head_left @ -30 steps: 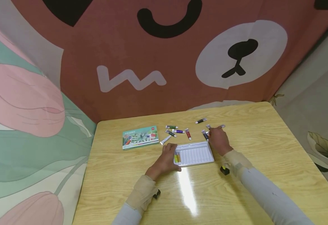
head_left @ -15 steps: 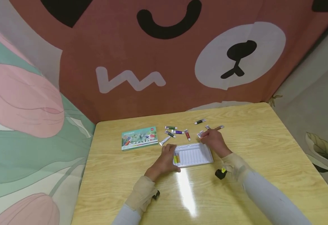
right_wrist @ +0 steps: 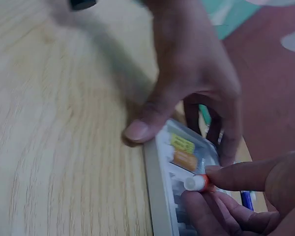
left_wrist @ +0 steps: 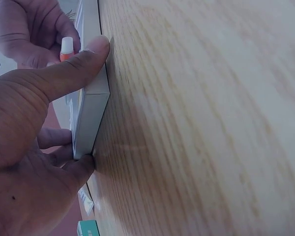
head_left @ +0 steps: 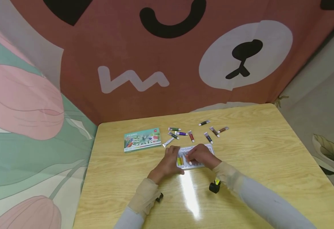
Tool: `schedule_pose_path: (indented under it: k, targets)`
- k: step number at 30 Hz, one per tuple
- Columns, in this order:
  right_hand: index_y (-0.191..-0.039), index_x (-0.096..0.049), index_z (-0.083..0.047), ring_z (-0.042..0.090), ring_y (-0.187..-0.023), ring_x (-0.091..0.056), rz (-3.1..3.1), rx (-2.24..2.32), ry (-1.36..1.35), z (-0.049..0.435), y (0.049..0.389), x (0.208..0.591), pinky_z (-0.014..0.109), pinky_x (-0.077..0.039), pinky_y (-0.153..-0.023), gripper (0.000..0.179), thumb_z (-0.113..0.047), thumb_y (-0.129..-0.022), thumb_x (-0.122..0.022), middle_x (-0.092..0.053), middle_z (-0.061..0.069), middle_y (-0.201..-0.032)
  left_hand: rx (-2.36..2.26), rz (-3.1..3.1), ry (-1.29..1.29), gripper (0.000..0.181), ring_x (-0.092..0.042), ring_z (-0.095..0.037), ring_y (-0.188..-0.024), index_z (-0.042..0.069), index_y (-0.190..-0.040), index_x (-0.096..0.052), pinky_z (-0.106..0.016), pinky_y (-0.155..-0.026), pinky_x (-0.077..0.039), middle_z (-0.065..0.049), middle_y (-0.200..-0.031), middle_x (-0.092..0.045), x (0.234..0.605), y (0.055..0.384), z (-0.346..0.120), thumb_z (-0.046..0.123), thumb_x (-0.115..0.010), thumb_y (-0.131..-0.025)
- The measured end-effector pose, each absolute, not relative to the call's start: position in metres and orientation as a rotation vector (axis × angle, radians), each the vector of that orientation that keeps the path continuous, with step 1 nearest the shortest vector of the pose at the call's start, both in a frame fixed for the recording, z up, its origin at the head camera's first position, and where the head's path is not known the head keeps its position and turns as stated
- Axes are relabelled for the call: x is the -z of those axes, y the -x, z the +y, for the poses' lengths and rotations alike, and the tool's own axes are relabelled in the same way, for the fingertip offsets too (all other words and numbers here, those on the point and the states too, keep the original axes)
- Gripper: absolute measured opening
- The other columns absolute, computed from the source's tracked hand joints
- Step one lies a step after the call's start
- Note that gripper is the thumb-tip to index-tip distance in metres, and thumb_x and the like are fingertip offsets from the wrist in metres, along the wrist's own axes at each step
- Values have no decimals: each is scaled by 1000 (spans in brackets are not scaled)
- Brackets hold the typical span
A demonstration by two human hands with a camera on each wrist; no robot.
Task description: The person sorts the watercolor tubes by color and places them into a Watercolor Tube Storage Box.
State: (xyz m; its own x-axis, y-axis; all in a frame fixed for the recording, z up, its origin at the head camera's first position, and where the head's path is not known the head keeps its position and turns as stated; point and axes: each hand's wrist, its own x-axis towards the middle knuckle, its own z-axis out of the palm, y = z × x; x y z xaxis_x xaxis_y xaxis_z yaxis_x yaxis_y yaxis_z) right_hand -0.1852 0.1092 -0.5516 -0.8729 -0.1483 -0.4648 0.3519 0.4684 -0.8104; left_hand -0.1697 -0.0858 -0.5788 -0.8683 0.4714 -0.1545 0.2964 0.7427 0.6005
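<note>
I find left hand (head_left: 168, 161) gripping tray (right_wrist: 160, 191), likely steadying it | right hand (head_left: 202, 155) pinching orange tube (right_wrist: 203, 183), presumably for aim.

No text is legible: print on the yellow tube (right_wrist: 182, 143) and teal box (head_left: 142, 140) (white lettering) blurs.

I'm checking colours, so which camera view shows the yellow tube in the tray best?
The right wrist view: the yellow tube looks largest there, lying in the tray with nothing covering its yellow part. The head view shows it only small, beside the left hand. In the left wrist view I cannot make it out.
</note>
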Motion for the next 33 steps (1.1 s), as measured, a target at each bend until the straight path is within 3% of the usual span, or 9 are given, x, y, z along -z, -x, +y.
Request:
schedule_pose_path:
  k: [6, 20, 33]
  targets:
    - [-86, -79, -1, 11, -61, -66, 2362, 1268, -124, 94, 183, 553, 24, -54, -60, 11, -10, -81, -81, -75, 5, -73, -829, 2658, -624, 112, -35, -32, -135, -1, -156, -33, -40, -109, -47, -17, -153, -36, 579, 170, -87, 28, -97, -69]
    - [-71, -75, -7, 15, -62, -62, 2605, 1071, -9, 83, 180, 554, 25, -48, -56, 6, -8, -74, -81, -72, 2, -71, -809, 2673, -613, 111, -36, -32, -136, -1, -155, -34, -40, -108, -48, -16, -152, -38, 579, 171, -87, 28, -97, -68]
    - [-87, -79, -4, 15, -71, -68, 2763, 1068, 160, 76, 169, 553, 31, -56, -65, 7, -5, -81, -78, -76, 4, -80, -817, 2677, -646, 110, -37, -32, -131, -2, -154, -35, -41, -107, -48, -17, -150, -39, 581, 171, -87, 27, -97, -68]
